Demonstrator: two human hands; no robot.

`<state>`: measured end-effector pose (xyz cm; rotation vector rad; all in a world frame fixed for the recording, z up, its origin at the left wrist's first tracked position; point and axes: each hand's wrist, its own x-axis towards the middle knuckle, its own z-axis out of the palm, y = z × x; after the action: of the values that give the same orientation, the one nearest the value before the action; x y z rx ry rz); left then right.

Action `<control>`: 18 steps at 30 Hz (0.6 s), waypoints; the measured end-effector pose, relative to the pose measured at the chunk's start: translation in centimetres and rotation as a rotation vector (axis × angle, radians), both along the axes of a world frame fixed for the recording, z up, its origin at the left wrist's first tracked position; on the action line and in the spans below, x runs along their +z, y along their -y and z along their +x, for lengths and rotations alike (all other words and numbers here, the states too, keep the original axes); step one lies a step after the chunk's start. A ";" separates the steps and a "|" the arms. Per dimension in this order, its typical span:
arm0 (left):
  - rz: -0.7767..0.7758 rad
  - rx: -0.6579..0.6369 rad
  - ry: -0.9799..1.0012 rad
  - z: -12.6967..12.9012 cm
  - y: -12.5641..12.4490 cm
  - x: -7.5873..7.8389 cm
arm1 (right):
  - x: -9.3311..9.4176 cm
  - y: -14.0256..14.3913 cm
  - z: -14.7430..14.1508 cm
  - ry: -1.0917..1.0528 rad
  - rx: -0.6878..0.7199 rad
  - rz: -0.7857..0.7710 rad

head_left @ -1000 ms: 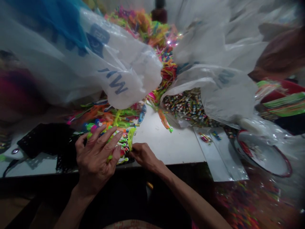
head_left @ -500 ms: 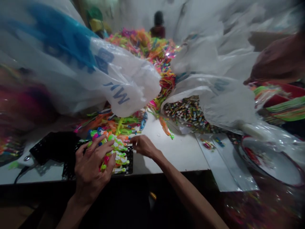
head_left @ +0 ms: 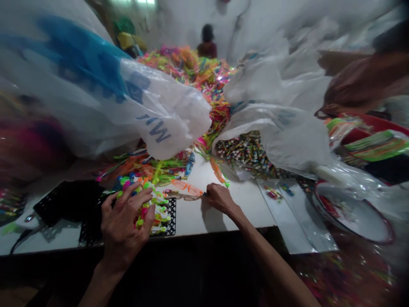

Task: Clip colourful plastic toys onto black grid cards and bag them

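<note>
My left hand (head_left: 124,219) lies with fingers spread over a bunch of small white, green and yellow plastic pieces (head_left: 160,199). They stand close together in a black perforated tray (head_left: 172,219), partly hidden by that hand. My right hand (head_left: 221,198) is closed in a pinch at the right end of a long translucent orange plastic piece (head_left: 187,187). This piece stretches left toward the tray, with a small printed part at its left end. Another orange piece (head_left: 217,171) with a green tip rests on the white table just behind my right hand.
Large plastic bags (head_left: 172,115) hang over the table's back. An opened bag (head_left: 297,136) holds many small printed pieces (head_left: 244,149). A colourful heap (head_left: 191,64) lies farther back. Right are a clear sheet (head_left: 295,213), a red-rimmed basin (head_left: 367,217) and a person (head_left: 361,85).
My right hand has moved right, away from the tray, and the orange piece now shows stretched out between them. My left hand stays over the pieces. The view has shifted slightly.
</note>
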<state>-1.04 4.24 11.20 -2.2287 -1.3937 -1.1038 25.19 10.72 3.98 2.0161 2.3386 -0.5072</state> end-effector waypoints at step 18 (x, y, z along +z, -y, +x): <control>-0.018 0.009 0.015 0.0 0.0 -0.2 | -1.0 2.4 -5.4 -0.681 0.040 -0.071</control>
<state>-1.02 4.25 11.00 -2.2290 -1.4233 -1.1118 19.76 8.37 3.03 1.9732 2.6162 -1.4453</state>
